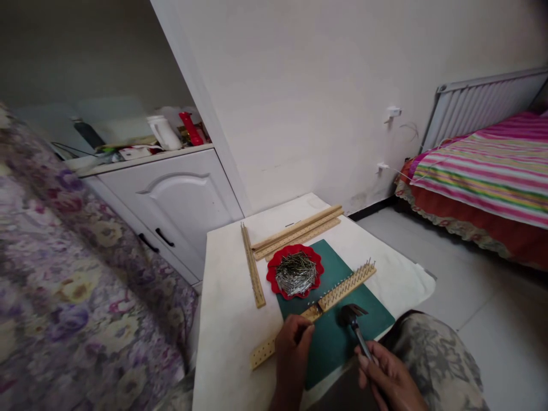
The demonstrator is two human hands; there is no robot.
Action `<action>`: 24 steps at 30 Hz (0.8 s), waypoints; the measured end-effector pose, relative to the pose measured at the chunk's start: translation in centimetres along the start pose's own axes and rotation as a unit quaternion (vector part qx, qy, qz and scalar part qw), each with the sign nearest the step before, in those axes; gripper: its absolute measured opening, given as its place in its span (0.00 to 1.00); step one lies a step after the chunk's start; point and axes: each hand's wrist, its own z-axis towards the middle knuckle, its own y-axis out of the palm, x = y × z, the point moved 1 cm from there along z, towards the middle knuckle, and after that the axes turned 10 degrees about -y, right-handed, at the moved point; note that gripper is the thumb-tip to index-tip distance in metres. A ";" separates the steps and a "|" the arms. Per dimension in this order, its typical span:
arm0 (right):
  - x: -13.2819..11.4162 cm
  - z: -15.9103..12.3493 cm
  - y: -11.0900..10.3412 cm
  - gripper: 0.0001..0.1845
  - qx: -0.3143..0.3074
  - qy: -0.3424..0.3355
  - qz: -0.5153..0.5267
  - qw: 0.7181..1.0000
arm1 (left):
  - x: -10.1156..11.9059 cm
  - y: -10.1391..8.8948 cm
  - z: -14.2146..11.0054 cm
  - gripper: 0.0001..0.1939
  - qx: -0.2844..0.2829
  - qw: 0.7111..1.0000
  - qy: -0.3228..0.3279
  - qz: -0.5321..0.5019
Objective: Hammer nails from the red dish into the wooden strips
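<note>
My right hand (385, 371) grips a claw hammer (358, 331) by its handle, with the head over the green mat (329, 357). Pinched fingers of my left hand (293, 345) rest at a perforated wooden strip (264, 353); whatever they hold, if anything, is too small to make out. Many nails (349, 283) stand up in rows from the strip's right part, which lies across the mat. Behind it sits a red scalloped dish (270, 278) full of loose nails (295, 274).
More wooden strips (299, 231) lie at the back of the white-covered table (226, 348), and another strip (253, 265) stands lengthwise at left. A white cabinet (171, 200) and floral curtain (107, 308) are on the left. To the right is a bed (483, 171).
</note>
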 end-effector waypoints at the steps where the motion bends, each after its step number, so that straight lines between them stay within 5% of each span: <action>1: 0.1 0.0 0.0 0.22 0.001 0.003 -0.003 1.000 | 0.1 -0.4 0.5 0.06 0.015 0.999 0.021 0.043; 6: 0.7 0.0 0.1 0.21 0.000 0.006 -0.009 1.000 | -0.1 -0.4 1.8 0.08 0.036 0.986 0.068 0.146; 24: 0.9 0.2 -0.2 0.22 0.003 0.017 -0.009 1.000 | 0.3 0.3 1.7 0.08 0.020 0.966 0.086 0.243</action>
